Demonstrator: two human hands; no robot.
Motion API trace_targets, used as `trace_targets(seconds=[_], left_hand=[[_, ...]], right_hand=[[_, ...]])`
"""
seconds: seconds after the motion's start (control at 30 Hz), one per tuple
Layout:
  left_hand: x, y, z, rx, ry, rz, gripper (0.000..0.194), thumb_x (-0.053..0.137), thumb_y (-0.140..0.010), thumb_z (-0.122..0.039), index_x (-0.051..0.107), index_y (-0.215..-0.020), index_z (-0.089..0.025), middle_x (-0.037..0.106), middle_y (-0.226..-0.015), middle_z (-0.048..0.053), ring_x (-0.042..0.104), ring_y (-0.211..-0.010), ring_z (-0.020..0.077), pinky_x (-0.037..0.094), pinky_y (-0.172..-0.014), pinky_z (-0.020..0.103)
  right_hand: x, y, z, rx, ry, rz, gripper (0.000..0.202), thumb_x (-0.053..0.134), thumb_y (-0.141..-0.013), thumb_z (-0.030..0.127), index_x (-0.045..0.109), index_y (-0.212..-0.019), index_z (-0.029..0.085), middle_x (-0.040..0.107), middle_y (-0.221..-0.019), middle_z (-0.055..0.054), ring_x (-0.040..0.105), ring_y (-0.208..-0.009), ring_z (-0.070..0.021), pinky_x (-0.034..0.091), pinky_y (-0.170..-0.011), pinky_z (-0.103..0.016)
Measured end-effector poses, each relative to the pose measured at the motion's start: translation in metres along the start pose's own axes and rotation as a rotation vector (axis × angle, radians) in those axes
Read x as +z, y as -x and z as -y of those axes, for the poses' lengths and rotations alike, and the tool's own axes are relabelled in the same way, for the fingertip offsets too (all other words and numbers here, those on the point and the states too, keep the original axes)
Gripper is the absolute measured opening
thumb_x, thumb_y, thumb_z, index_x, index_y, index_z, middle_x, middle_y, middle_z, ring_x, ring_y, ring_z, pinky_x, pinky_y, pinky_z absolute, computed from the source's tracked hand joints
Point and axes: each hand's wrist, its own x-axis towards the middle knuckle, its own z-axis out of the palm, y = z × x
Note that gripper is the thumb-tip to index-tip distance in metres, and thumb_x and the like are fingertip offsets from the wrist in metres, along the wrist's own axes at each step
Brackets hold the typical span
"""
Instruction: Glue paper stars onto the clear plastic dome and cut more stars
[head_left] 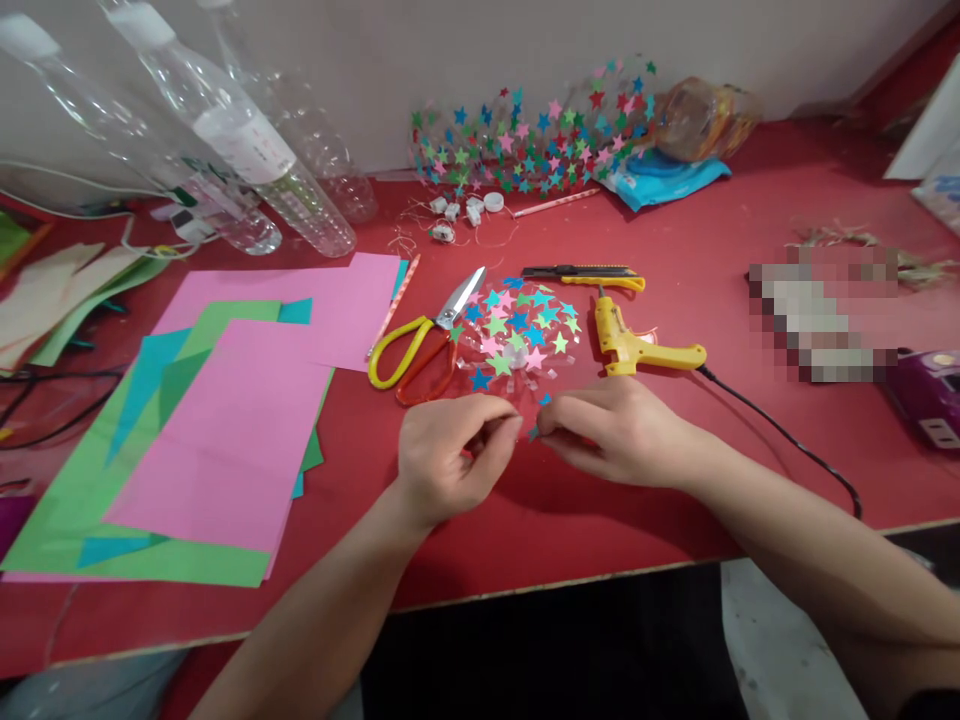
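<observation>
My left hand (459, 450) is closed in a pinch just above the red table; whatever is between its fingertips is too small to make out. Facing it, my right hand (626, 430) is pinched shut, with a small blue paper star (534, 433) showing at its fingertips. Beyond both hands lies a clear plastic piece covered with coloured paper stars (517, 325). Scissors (431, 345) with a yellow and a red handle lie to its left, blades partly apart. A yellow glue gun (637, 345) rests to its right, below a yellow utility knife (585, 274).
Pink, green and blue paper sheets (217, 430) cover the left side. Clear bottles (247, 150) stand behind them. A star-covered clear bottle (525, 145) lies along the wall, near a blue packet (667, 180) and small white lights (457, 210). The glue gun's black cord (787, 435) runs right.
</observation>
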Motion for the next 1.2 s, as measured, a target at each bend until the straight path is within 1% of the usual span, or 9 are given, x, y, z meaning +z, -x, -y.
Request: trace_targets(seconds=[0.13, 0.3, 0.53, 0.63, 0.7, 0.8, 0.87, 0.93, 1.2], left_hand=[[0.005, 0.002, -0.003, -0.012, 0.088, 0.067, 0.003, 0.060, -0.087, -0.019, 0.060, -0.088, -0.016, 0.060, -0.057, -0.005, 0.053, -0.045, 0.0055, 0.044, -0.050, 0.017], [0.007, 0.003, -0.003, 0.057, 0.069, 0.083, 0.003, 0.062, -0.084, -0.016, 0.060, -0.087, -0.016, 0.059, -0.058, -0.005, 0.051, -0.046, 0.0063, 0.043, -0.050, 0.019], [0.004, 0.000, -0.002, 0.011, 0.102, 0.096, 0.007, 0.059, -0.083, -0.011, 0.058, -0.080, -0.017, 0.060, -0.060, -0.005, 0.055, -0.050, 0.0061, 0.046, -0.052, 0.017], [0.001, 0.000, -0.001, -0.004, 0.078, 0.011, 0.010, 0.061, -0.081, -0.009, 0.058, -0.078, -0.018, 0.060, -0.059, -0.006, 0.055, -0.050, 0.0061, 0.046, -0.051, 0.017], [-0.001, 0.002, 0.000, -0.038, 0.085, -0.062, 0.012, 0.061, -0.081, -0.007, 0.059, -0.078, -0.019, 0.060, -0.059, -0.006, 0.056, -0.050, 0.0060, 0.047, -0.051, 0.017], [-0.002, 0.006, 0.003, -0.154, 0.174, -0.142, 0.012, 0.060, -0.083, -0.007, 0.062, -0.083, -0.018, 0.063, -0.064, -0.004, 0.059, -0.052, 0.0067, 0.050, -0.052, 0.018], [-0.002, 0.008, 0.006, -0.248, 0.242, -0.180, 0.010, 0.060, -0.085, -0.009, 0.063, -0.086, -0.018, 0.065, -0.067, -0.003, 0.062, -0.054, 0.0077, 0.052, -0.053, 0.019], [-0.002, 0.008, 0.008, -0.325, 0.296, -0.206, 0.007, 0.060, -0.087, -0.012, 0.063, -0.087, -0.018, 0.067, -0.069, -0.002, 0.063, -0.054, 0.0078, 0.053, -0.052, 0.019], [-0.004, 0.001, 0.006, -0.420, 0.403, -0.245, 0.011, 0.063, -0.089, -0.022, 0.058, -0.079, -0.019, 0.063, -0.063, -0.003, 0.058, -0.046, 0.0057, 0.049, -0.044, 0.017]], right_hand=[[0.000, 0.000, 0.000, -0.015, -0.075, -0.163, 0.012, 0.048, -0.096, 0.018, 0.056, -0.087, 0.018, 0.066, -0.071, 0.000, 0.053, -0.057, -0.0098, 0.037, -0.056, -0.023], [0.002, -0.001, 0.000, 0.005, -0.124, -0.158, 0.009, 0.050, -0.094, 0.016, 0.057, -0.090, 0.018, 0.066, -0.070, 0.001, 0.055, -0.056, -0.0092, 0.040, -0.054, -0.021], [-0.005, 0.000, 0.001, -0.010, -0.103, -0.197, 0.010, 0.051, -0.094, 0.016, 0.060, -0.096, 0.017, 0.070, -0.075, -0.001, 0.062, -0.061, -0.0098, 0.045, -0.058, -0.021], [-0.020, 0.002, -0.006, 0.134, 0.067, -0.291, 0.012, 0.052, -0.091, 0.017, 0.062, -0.097, 0.017, 0.068, -0.070, 0.001, 0.061, -0.058, -0.0099, 0.044, -0.058, -0.021], [-0.032, 0.003, -0.015, 0.381, 0.303, -0.305, 0.015, 0.050, -0.089, 0.017, 0.063, -0.096, 0.016, 0.070, -0.076, -0.003, 0.063, -0.063, -0.0131, 0.042, -0.058, -0.024], [-0.047, 0.008, -0.032, 0.757, 0.565, 0.016, 0.022, 0.049, -0.084, 0.016, 0.064, -0.100, 0.015, 0.071, -0.092, -0.009, 0.065, -0.072, -0.0198, 0.038, -0.058, -0.028], [-0.049, 0.013, -0.041, 0.800, 0.592, 0.297, 0.025, 0.050, -0.083, 0.015, 0.064, -0.103, 0.014, 0.069, -0.101, -0.013, 0.066, -0.081, -0.0236, 0.038, -0.061, -0.030], [-0.046, 0.019, -0.047, 0.766, 0.601, 0.455, 0.030, 0.051, -0.080, 0.011, 0.063, -0.107, 0.012, 0.066, -0.108, -0.016, 0.065, -0.088, -0.0258, 0.039, -0.063, -0.031], [-0.029, 0.022, -0.066, 0.732, 0.525, 0.357, 0.025, 0.048, -0.076, 0.001, 0.060, -0.097, 0.008, 0.062, -0.096, -0.017, 0.060, -0.082, -0.0243, 0.043, -0.068, -0.033]])
